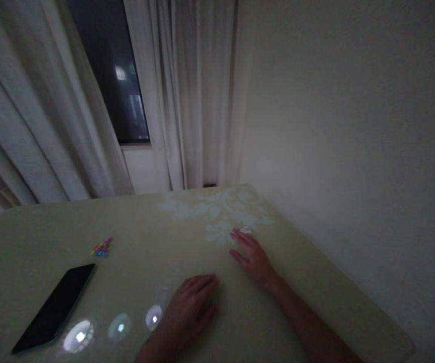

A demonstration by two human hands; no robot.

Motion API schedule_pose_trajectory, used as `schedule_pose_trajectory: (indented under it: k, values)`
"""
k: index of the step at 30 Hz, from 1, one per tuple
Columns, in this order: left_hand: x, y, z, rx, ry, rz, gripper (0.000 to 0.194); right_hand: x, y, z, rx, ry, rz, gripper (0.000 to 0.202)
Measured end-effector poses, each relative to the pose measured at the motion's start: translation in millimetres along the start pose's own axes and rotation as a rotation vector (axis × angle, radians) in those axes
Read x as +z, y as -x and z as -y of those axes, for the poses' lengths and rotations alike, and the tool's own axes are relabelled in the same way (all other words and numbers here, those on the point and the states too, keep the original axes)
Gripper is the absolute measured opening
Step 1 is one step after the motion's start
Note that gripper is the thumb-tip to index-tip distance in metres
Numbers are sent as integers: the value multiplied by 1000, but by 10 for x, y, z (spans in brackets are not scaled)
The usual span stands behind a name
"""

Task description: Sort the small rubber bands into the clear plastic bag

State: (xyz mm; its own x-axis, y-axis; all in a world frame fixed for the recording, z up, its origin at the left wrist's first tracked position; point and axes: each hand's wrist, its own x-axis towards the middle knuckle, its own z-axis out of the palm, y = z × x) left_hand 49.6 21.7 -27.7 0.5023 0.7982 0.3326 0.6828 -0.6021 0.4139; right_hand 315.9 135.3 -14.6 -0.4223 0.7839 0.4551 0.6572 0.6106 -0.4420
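Right hand [251, 254]: reaches out over the far right part of the tabletop [134, 227], palm down, index and middle fingers close together and pointing forward, thumb apart from them.
Right grip: stands wide and loose, not closed around anything visible.
White bits [246, 230]: lie right at the fingertips of the right hand, just beyond the index finger, on the pale flower pattern [225, 206]; too small and blurred to name, contact with the fingertips impossible to tell.
Left hand [190, 308]: hovers or rests low over the near middle of the tabletop, back of hand up, fingers together and bent a little, thumb slightly apart; contact with the surface unclear.
Left grip: cannot tell wide or narrow, or whether holding anything; underside hidden.
Hand spacing: well apart, right farther forward than left.
Colored bits [101, 248]: sit in a small loose heap on the left part of the tabletop, in pink, yellow, green, blue and red; well apart from both hands.
Black phone or tablet [55, 308]: lies flat at near left, dark face up, set at a slant, nearer than the colored bits.
Light reflections [119, 327]: shine as three round spots in a row between the black phone or tablet and the left hand.
Background: shows long pale curtains [202, 91] behind the tabletop, a dark window [107, 65] between them, and a plain wall [346, 131] along the right side.
Far edge: shows a small dark object [209, 185] near the curtain bottom; too dim to name.
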Motion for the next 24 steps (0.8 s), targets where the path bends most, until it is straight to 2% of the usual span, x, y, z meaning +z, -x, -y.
schedule_pose_trajectory:
  k: [2,3,5,6,8,15,19,24]
  values:
    - [84,3,-62,76,47,71,69,101,77,364,-181,-151,215,73]
    - [140,1,-84,92,61,103,68,148,119,534,-299,-219,370,80]
    - [240,-13,-114,38,86,174,63,210,189,794,-405,-310,576,76]
    - [268,-23,-127,-26,98,188,59,223,211,872,-398,-339,611,76]
    - [255,-45,-158,-68,133,232,54,220,226,936,-360,-382,625,74]
    - [-36,-78,-283,-54,185,253,48,208,211,870,-346,-395,590,71]
    - [-79,-62,-281,-40,205,257,37,218,225,895,-350,-389,588,69]
    - [-71,-9,-257,-11,257,231,44,184,212,915,-342,-400,612,67]
